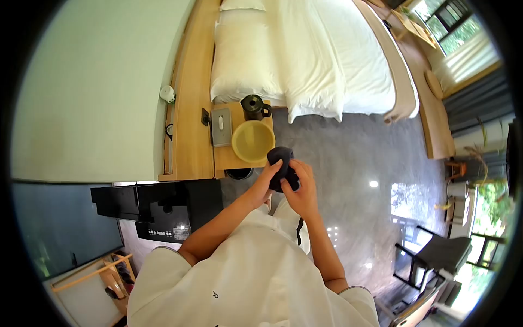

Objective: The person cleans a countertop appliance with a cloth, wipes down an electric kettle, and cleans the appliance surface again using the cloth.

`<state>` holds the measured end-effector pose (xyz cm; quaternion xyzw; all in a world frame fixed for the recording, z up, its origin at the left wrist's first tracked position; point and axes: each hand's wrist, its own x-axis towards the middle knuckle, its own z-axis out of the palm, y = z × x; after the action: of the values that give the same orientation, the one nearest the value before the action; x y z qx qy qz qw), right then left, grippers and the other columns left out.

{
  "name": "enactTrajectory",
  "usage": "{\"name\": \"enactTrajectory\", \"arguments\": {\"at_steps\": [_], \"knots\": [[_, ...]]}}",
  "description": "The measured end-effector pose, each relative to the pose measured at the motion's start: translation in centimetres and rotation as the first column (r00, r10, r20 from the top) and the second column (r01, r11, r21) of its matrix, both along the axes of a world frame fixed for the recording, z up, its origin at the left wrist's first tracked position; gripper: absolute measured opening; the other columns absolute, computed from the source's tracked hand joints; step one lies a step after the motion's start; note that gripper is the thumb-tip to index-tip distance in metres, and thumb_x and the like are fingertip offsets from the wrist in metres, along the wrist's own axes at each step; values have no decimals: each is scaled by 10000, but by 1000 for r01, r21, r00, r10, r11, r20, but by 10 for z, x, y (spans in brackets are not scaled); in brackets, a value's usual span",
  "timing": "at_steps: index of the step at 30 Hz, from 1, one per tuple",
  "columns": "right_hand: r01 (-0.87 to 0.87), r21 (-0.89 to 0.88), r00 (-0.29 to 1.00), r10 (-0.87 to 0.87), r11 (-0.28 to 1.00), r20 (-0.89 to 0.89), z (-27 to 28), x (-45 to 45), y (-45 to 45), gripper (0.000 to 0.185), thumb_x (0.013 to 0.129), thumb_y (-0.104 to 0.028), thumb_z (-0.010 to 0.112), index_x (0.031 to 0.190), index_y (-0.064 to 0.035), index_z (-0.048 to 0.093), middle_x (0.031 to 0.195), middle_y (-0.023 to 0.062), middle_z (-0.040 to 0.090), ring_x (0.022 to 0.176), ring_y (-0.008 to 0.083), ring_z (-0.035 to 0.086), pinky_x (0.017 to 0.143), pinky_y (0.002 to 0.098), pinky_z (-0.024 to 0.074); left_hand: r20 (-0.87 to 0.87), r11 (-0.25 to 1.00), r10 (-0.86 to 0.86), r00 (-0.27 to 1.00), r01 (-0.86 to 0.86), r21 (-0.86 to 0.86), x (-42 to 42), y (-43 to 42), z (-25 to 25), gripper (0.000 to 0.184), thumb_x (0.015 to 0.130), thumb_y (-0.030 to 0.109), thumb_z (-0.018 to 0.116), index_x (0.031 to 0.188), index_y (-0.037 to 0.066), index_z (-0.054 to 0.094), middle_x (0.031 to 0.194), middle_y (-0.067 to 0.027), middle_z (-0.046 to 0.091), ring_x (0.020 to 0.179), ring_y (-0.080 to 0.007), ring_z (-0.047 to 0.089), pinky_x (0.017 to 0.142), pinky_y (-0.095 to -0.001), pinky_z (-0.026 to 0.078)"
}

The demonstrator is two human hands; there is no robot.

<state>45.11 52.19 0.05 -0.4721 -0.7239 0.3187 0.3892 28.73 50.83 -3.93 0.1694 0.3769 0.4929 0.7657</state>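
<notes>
A dark, soft cloth (280, 156) is bunched between my two hands, just off the corner of the wooden bedside table (226, 158). My left hand (268, 175) grips its left side, with the thumb pressed on the fabric. On the right side my right hand (303, 191) has its fingers closed on the same cloth. Close by on the table stands a yellow round basin (253, 141). Behind the basin is a black kettle (253, 107), and a grey tissue box (222, 127) lies to its left.
A bed (310, 54) with white bedding lies beyond the table. Below the table is a dark round bin (239, 173), and a black cabinet (207, 204) stands at left. Grey floor (354, 158) spreads to the right, with a dark chair (442, 252) at lower right.
</notes>
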Motion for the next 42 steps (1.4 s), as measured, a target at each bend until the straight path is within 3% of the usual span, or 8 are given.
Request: {"name": "enactTrajectory", "arguments": {"at_steps": [5, 13, 18, 21, 22, 31, 38, 42], "knots": [[-366, -446, 900, 188, 817, -393, -69, -2, 113, 387, 1072, -56, 715, 1458, -30, 725, 1401, 95, 762, 1278, 200, 706, 1076, 358, 557, 42, 935, 291, 956, -275, -224, -32, 37, -35, 509, 1171, 358, 670, 1609, 121, 563, 1413, -62, 717, 1274, -205, 739, 1058, -403, 638], [-357, -543, 929, 352, 760, -117, -290, -78, 329, 366, 1124, -206, 718, 1432, -8, 718, 1284, 77, 807, 1149, 168, 741, 1038, 339, 581, -149, 688, 622, 768, -628, -363, -46, 84, -86, 492, 1180, 336, 647, 1603, 96, 573, 1354, -86, 741, 1179, -256, 787, 1032, -424, 664], [-234, -345, 924, 318, 909, 212, -411, -136, 385, 659, 1125, -508, 709, 1507, 18, 602, 1468, 393, 647, 1439, 584, 569, 1182, 593, 505, -142, 529, 755, 641, -721, -448, -20, 118, -136, 438, 1202, 393, 589, 1495, 70, 634, 1275, -82, 766, 1163, -269, 798, 1027, -475, 672], [-328, -552, 784, 547, 767, 295, -447, -146, 404, 653, 1110, -524, 738, 1351, 70, 613, 1381, 399, 682, 1247, 506, 735, 1040, 547, 609, -112, 523, 747, 655, -684, -509, -3, 131, -159, 466, 1200, 414, 576, 1515, 80, 654, 1385, -94, 774, 1259, -267, 771, 1125, -479, 634], [-334, -589, 822, 533, 736, 200, -451, -146, 407, 692, 1082, -567, 783, 1241, 80, 596, 1238, 358, 740, 924, 367, 838, 802, 468, 671, -91, 523, 760, 643, -689, -502, 4, 133, -165, 469, 1199, 415, 576, 1491, 54, 647, 1354, -110, 779, 1240, -288, 777, 1116, -495, 641], [-404, -850, 799, 583, 338, -147, -449, -143, 429, 672, 1037, -654, 815, 1154, 5, 750, 917, 70, 758, 680, 165, 747, 645, 320, 634, -139, 364, 857, 496, -773, -519, 46, 131, -138, 447, 1190, 413, 604, 1469, 70, 667, 1352, -114, 775, 1199, -299, 789, 1098, -516, 651], [-499, -511, 789, 611, 700, 67, -385, -108, 419, 572, 1088, -579, 786, 978, -21, 725, 724, 10, 663, 621, 110, 673, 571, 309, 525, -118, 304, 903, 413, -809, -504, 70, 88, -119, 481, 1187, 420, 601, 1485, 48, 668, 1346, -129, 797, 1236, -309, 783, 1141, -512, 621], [-556, -522, 744, 667, 647, 36, -270, -73, 385, 555, 1089, -565, 790, 973, -26, 728, 720, 11, 660, 633, 109, 676, 595, 309, 547, -70, 294, 927, 368, -831, -472, 92, 46, -113, 497, 1178, 429, 610, 1481, 42, 682, 1376, -146, 802, 1266, -325, 775, 1194, -518, 581]]}}
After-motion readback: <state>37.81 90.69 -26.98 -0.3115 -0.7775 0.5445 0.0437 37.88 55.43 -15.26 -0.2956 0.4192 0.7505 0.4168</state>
